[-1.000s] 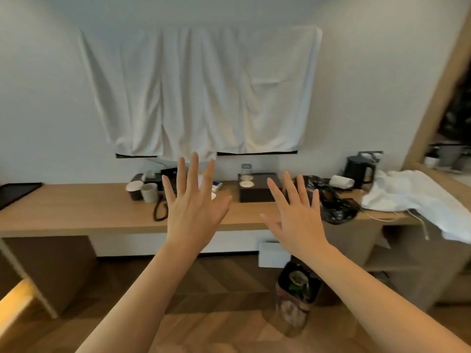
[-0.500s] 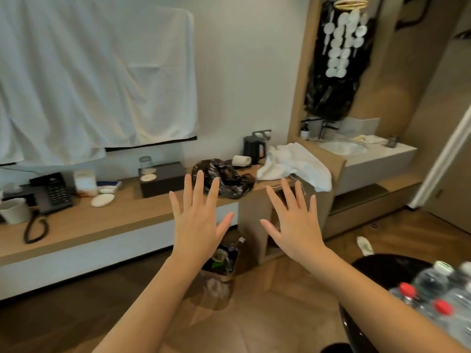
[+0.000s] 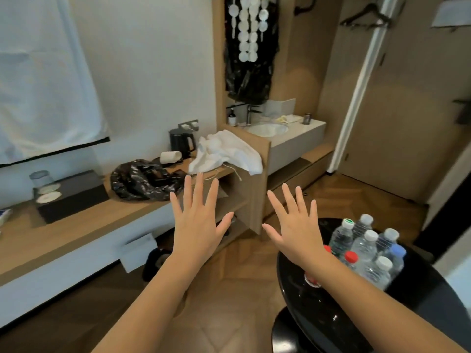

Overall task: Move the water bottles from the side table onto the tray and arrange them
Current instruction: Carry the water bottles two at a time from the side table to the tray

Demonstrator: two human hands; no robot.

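Trouble is most likely to be caused on the glossy black side table (image 3: 331, 309) at four o'clock, where the water bottles (image 3: 367, 248) are packed cap to cap (no tray can be seen anywhere), so one careless reach could topple several. They are seen as clear plastic, upright, with white, red, blue and one green-marked cap. Nothing is held: the left hand (image 3: 198, 225) and right hand (image 3: 295, 230) are spread wide, fingers splayed, above the floor.

Hotel room: long wooden bench (image 3: 76, 233) with black electric kettle (image 3: 181, 143), white vanity basin (image 3: 267, 129), dark clothes hangers (image 3: 367, 17).
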